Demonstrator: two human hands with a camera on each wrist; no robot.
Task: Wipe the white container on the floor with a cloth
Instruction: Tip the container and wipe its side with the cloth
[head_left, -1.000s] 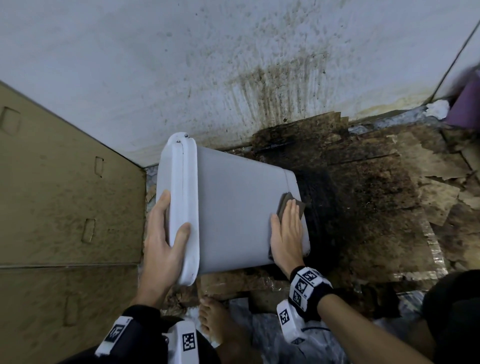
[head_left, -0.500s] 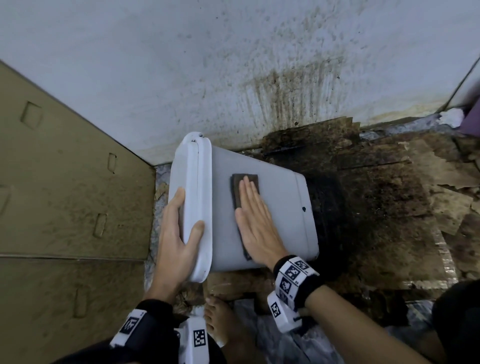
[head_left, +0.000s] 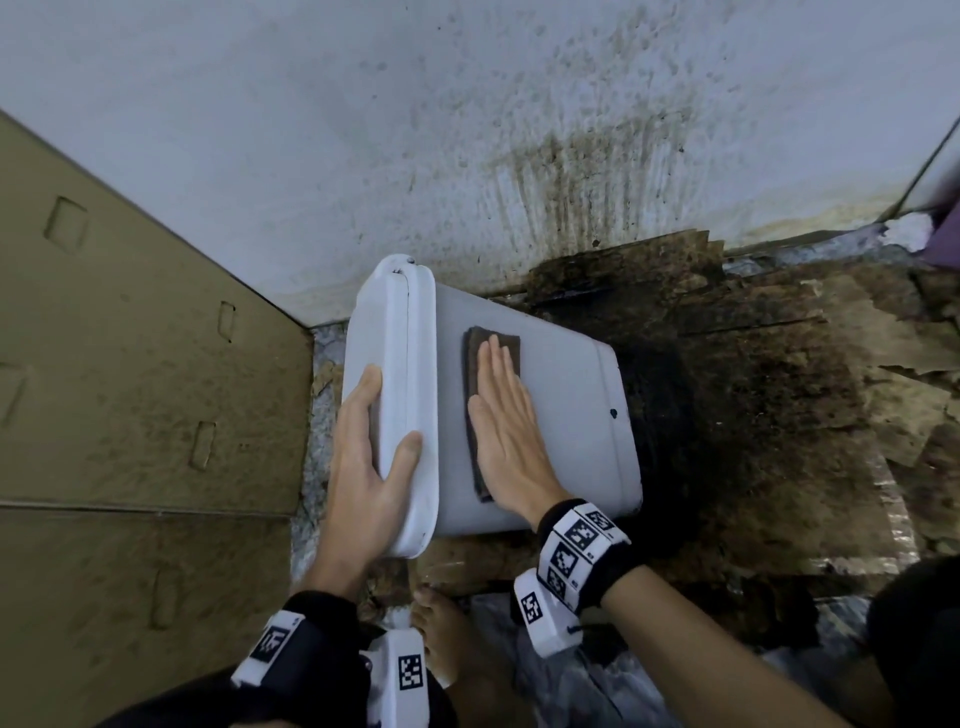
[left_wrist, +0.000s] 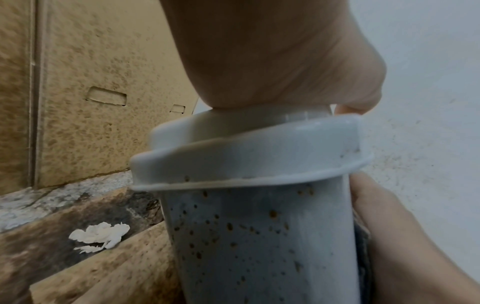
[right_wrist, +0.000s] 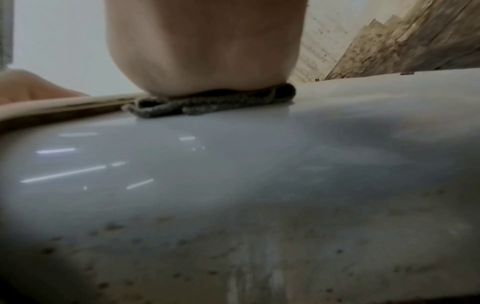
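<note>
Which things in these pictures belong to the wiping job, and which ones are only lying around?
Part of the job:
- white container, lying on its side
- dark cloth, pressed flat on it by the right hand
- left hand, gripping the lid end

Just lying about:
- cardboard box
- white paper scrap
- stained cardboard sheets on the floor

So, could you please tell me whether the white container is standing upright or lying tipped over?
Tipped over. The white container lies on its side, lidded end pointing left, and the cloth is pressed flat on its upward-facing wall.
</note>
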